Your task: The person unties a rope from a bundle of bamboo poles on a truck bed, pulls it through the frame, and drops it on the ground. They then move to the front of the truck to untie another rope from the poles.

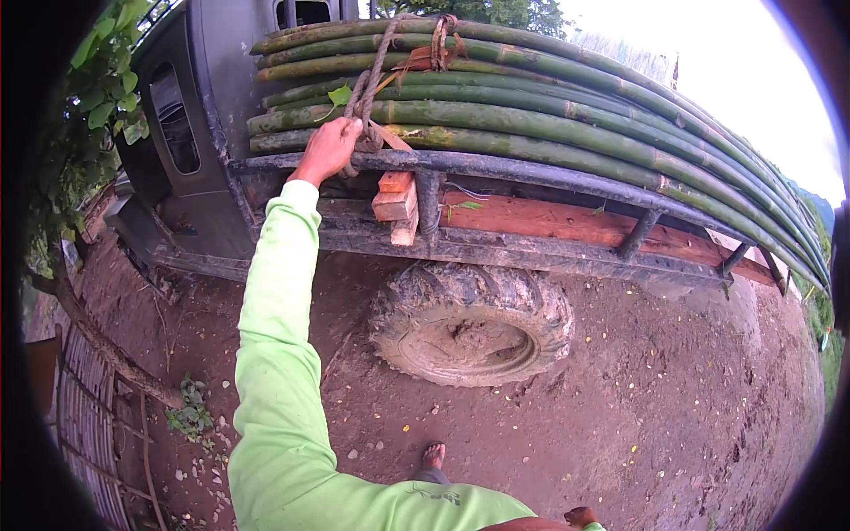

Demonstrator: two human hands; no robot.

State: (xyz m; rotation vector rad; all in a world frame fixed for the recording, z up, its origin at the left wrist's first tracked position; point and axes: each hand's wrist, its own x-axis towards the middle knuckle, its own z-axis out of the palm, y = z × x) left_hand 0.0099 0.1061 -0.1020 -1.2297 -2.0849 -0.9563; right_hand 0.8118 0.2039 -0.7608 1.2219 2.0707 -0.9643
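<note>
A dark, mud-splashed truck (217, 203) stands on damp earth, seen by an onlooker close to its side. Long green bamboo poles (531, 122) lie stacked lengthwise on it, high above the muddy wheel (474, 332), which has a deeply lugged tyre and a caked hub. A dark metal side rail (496, 165) runs between the poles and the wheel, with a reddish timber beam (549, 218) lying behind its posts, above the wheel. To the wheel's far left, a slatted fence (88, 416) stands near a slender tree trunk (111, 350).

A person in a lime-green long-sleeved shirt (283, 354) reaches up past the wheel's left side. The left hand (332, 149) is closed on a thick rope (382, 55), above and left of the wheel, where the rope comes down across the poles to a knot beside the rail. Short wood blocks (397, 208) sit stacked just above the wheel's left edge. The right hand (580, 516), below and right of the wheel, barely shows at the edge; its grip cannot be told. One bare foot (434, 456) rests on the dirt below the wheel. A bright green leaf (339, 95) lies against the poles beside the rope.
</note>
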